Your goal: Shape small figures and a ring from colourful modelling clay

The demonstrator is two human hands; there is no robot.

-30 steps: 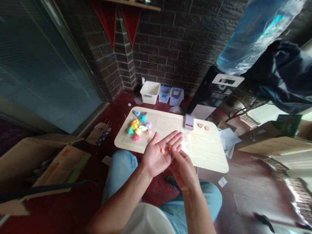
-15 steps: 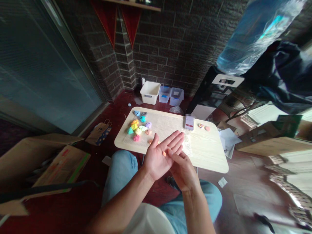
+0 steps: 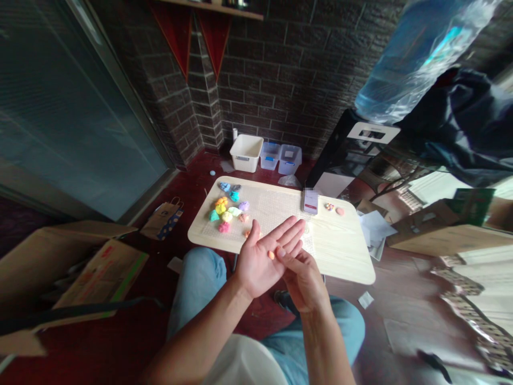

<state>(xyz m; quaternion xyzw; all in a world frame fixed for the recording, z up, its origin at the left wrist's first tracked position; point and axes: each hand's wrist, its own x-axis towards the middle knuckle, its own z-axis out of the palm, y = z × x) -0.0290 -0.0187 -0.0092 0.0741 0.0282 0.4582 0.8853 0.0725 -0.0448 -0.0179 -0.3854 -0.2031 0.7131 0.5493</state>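
Observation:
My left hand (image 3: 260, 262) is turned palm up above the near edge of the table, its fingers stretched out flat. A small orange lump of what looks like modelling clay (image 3: 271, 255) rests loose on that palm. My right hand (image 3: 303, 275) is closed beside it, the thumb tip against the left palm just right of the lump. Its other fingers are curled and partly hidden, so anything in them cannot be made out. Beyond the hands, several coloured clay lumps, among them a pink one (image 3: 224, 227) and a teal one (image 3: 214, 215), lie on the table's left side.
The pale table (image 3: 344, 256) carries a clear textured mat (image 3: 276, 200), a phone (image 3: 310, 202), a small multicoloured piece (image 3: 329, 206) and a flat pinkish piece (image 3: 340, 212). Plastic bins (image 3: 246, 152) stand by the wall. Cardboard boxes (image 3: 100, 272) flank both sides.
My right thumb has drawn back slightly to the right, so the orange lump shows more fully. The lump looks slightly turned on the palm. My left hand has barely moved.

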